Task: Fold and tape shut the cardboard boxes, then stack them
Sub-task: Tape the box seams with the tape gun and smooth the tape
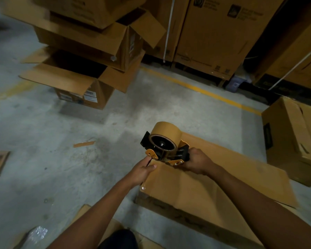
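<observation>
Tape dispenser (166,146) stands on the far left end of the cardboard box (214,186), roll uppermost, with the right hand (197,161) clenched round its handle. The left hand (143,170) is at the same end, thumb flat on the box top and fingers dropping over the edge. Whether they pin a tape tail or merely brace the side cannot be told in this dim view. The flaps lie shut.

Recommended: anchor the tail firmly on the end face, keep the blade end low, and draw the dispenser straight along the seam to the opposite end under steady pressure.

Open-flapped boxes (90,56) are stacked well beyond the box. A closed carton (294,141) stands to its right.
</observation>
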Demonstrator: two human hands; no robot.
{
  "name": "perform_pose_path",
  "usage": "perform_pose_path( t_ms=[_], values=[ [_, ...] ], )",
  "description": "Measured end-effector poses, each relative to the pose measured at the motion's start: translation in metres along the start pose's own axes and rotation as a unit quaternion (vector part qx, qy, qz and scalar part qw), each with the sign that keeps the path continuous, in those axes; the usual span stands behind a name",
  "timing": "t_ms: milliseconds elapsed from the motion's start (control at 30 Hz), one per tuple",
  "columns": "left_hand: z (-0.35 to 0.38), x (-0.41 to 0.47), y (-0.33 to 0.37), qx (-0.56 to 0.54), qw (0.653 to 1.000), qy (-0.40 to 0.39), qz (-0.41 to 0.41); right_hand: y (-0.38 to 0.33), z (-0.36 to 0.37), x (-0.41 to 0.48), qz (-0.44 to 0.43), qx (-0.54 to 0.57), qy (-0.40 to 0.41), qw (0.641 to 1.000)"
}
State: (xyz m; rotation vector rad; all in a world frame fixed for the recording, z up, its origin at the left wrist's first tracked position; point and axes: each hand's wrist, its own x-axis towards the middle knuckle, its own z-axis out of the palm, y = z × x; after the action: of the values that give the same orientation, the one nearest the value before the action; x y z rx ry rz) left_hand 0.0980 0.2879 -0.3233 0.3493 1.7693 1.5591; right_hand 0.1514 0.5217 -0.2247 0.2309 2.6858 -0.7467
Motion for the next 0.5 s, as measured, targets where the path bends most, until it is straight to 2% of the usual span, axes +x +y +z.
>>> perform_pose_path(
  t_ms=[233, 400, 467, 500],
  values=[
    [0.0, 0.002, 0.002, 0.0, 1.0, -0.009, -0.015, 0.022, -0.002, -0.008, 0.006, 0.014, -0.014, 1.0],
    [0.001, 0.002, 0.001, 0.008, 1.0, -0.017, 0.014, 0.053, -0.011, -0.03, 0.025, -0.003, -0.004, 1.0],
    [0.001, -0.004, 0.009, 0.103, 0.994, -0.025, 0.034, 0.059, -0.011, -0.035, 0.029, 0.005, -0.001, 1.0],
    [0.002, -0.006, 0.013, 0.205, 0.977, -0.02, 0.048, 0.06, -0.012, -0.036, 0.03, 0.005, 0.0, 1.0]
  ],
)
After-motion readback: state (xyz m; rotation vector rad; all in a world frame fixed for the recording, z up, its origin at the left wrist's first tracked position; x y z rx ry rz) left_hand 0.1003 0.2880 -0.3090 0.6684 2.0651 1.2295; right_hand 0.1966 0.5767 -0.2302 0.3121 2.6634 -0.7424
